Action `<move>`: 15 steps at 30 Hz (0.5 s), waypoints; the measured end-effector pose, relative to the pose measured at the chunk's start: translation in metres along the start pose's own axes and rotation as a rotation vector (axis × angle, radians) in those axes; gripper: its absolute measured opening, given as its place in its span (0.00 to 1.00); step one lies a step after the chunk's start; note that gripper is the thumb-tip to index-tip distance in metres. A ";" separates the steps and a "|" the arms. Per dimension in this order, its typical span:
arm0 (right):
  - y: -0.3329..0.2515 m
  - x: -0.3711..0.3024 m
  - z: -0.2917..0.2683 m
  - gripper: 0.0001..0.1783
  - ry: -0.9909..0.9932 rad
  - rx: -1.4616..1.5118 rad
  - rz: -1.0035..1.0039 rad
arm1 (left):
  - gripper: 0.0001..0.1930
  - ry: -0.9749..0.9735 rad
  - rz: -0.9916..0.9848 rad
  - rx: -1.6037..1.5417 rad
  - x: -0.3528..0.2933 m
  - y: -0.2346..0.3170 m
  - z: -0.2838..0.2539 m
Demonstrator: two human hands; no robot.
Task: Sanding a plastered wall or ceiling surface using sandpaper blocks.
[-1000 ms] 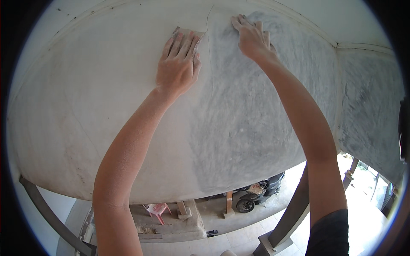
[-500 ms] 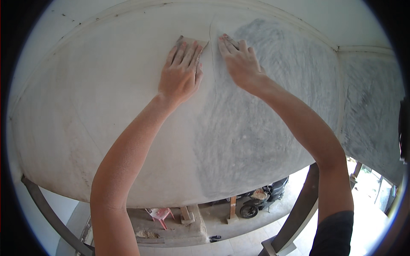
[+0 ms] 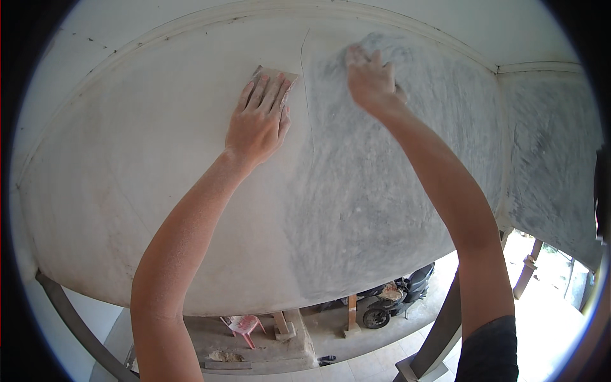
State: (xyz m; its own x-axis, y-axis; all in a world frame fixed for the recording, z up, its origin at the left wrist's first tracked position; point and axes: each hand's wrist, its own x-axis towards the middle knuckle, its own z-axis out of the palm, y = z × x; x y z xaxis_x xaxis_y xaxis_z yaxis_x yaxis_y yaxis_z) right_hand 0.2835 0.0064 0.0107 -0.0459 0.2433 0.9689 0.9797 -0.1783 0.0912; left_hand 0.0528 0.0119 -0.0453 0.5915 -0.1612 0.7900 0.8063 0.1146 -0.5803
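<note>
My left hand point(image 3: 256, 122) lies nearly flat against the pale wall panel point(image 3: 191, 184), its fingers slightly spread. Beneath the fingers is a beige sheet that looks like sandpaper point(image 3: 287, 74); one edge folds up beside the index finger. Just right of that sheet a thin dark crack point(image 3: 301, 54) runs down the panel. My right hand point(image 3: 371, 79) is higher up, against the grey-smeared part point(image 3: 363, 191) of the same surface. Motion blurs its fingers, and whether anything sits under them cannot be made out. Pale dust coats both hands.
A raised trim point(image 3: 439, 39) borders the panel's top, and another grey-smeared panel point(image 3: 554, 159) adjoins at right. Dark rails point(image 3: 439, 331) stand below. Far down on the floor are a pink plastic chair point(image 3: 243, 325), a motorbike point(image 3: 398, 296) and wooden posts point(image 3: 352, 312).
My right hand has moved right, away from the crack, over the grey smear. My left hand, with the sheet, has slid slightly down the panel. The whole view has shifted a little.
</note>
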 end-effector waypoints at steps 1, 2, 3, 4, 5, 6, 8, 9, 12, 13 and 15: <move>-0.022 -0.017 -0.001 0.43 0.034 -0.050 -0.127 | 0.24 -0.010 -0.001 0.020 -0.004 -0.005 -0.001; -0.031 -0.026 -0.002 0.44 0.074 -0.114 -0.245 | 0.24 -0.017 -0.005 0.012 -0.006 -0.005 -0.002; -0.023 -0.025 0.003 0.42 0.070 -0.067 -0.319 | 0.24 -0.013 -0.008 -0.007 -0.002 -0.003 -0.001; -0.011 -0.018 -0.002 0.42 0.064 -0.075 -0.311 | 0.24 -0.008 -0.004 -0.019 -0.001 -0.001 0.000; 0.003 -0.003 -0.010 0.40 -0.016 -0.057 -0.188 | 0.24 -0.002 -0.018 -0.021 -0.001 0.000 0.001; 0.010 0.006 -0.014 0.38 -0.091 -0.035 -0.071 | 0.24 0.001 -0.037 -0.016 0.000 0.002 0.001; 0.010 0.004 -0.012 0.37 -0.087 -0.029 -0.031 | 0.24 -0.003 -0.036 -0.034 0.001 0.008 0.001; 0.003 0.005 -0.009 0.37 -0.074 0.002 0.001 | 0.24 -0.017 -0.031 -0.027 -0.001 0.003 0.000; -0.012 -0.020 0.012 0.38 0.115 0.207 -0.319 | 0.24 -0.033 -0.039 -0.018 -0.005 0.002 -0.001; -0.006 -0.013 0.011 0.38 0.113 0.203 -0.315 | 0.24 -0.032 -0.037 -0.023 -0.004 0.002 0.000; 0.010 0.005 0.002 0.38 0.024 0.203 -0.095 | 0.24 -0.003 -0.049 -0.033 -0.002 0.002 0.000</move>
State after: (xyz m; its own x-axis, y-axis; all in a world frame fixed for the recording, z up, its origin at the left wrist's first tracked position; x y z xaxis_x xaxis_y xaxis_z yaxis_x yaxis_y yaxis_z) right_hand 0.2933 0.0076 0.0164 -0.1422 0.2266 0.9636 0.9898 0.0404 0.1365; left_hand 0.0538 0.0126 -0.0479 0.5513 -0.1628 0.8183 0.8338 0.0738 -0.5471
